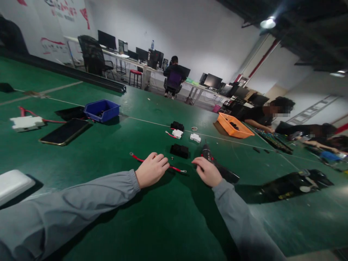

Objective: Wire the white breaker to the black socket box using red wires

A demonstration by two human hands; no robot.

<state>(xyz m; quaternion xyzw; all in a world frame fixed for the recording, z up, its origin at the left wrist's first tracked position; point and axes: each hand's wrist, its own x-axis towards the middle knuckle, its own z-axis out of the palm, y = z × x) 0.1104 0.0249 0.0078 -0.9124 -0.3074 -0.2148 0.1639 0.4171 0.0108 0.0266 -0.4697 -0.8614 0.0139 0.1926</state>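
Observation:
My left hand [152,169] is closed over the middle of a red cable [176,169], whose metal ring lugs stick out on both sides. The right hand [208,172] hovers just left of a black and red power screwdriver [226,172], fingers loosely curled, with a gap at the thumb and nothing visible between them. Beyond the hands lies a black rectangular block [179,150], with a small screw [172,158] beside it. Farther back are a white block with a short red lead [178,133], another black block [177,125] and a small white part [195,138].
On the green table [152,224], a blue bin [108,115] and a phone [65,132] lie left, near a white block with red cables [26,123]. An orange bin [231,129] stands back right. A dark bundle [296,185] lies right. Co-workers sit beyond.

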